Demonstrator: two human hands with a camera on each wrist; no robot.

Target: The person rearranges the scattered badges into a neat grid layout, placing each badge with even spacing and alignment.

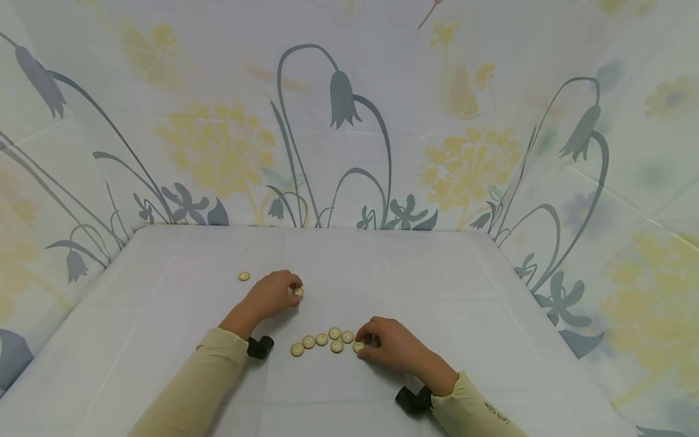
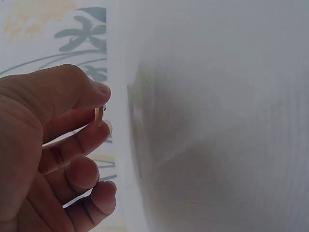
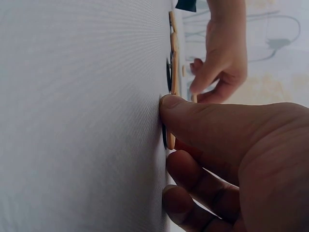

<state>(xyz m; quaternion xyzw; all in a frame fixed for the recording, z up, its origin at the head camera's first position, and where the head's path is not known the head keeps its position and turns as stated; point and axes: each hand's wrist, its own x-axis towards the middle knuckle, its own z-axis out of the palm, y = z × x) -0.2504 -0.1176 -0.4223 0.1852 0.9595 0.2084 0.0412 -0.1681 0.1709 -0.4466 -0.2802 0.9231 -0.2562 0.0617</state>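
Observation:
In the head view my left hand (image 1: 273,294) pinches a pale wooden button (image 1: 298,292) between thumb and fingertip. The left wrist view shows that button (image 2: 98,116) edge-on, held above the white cloth. My right hand (image 1: 395,346) has thumb and finger around another button (image 1: 358,346) at the right end of a group. Seen from the right wrist, this button (image 3: 171,140) lies low against the cloth beneath my thumb. Several matching buttons (image 1: 321,339) form a slightly curved row leading to it, with one button (image 1: 337,346) sitting just below the row.
A single button (image 1: 244,276) lies apart, left of my left hand. White cloth (image 1: 437,273) covers the table, and flower-printed fabric (image 1: 349,152) rises behind it and at both sides. Black wrist cameras (image 1: 261,347) hang under both sleeves, close over the table.

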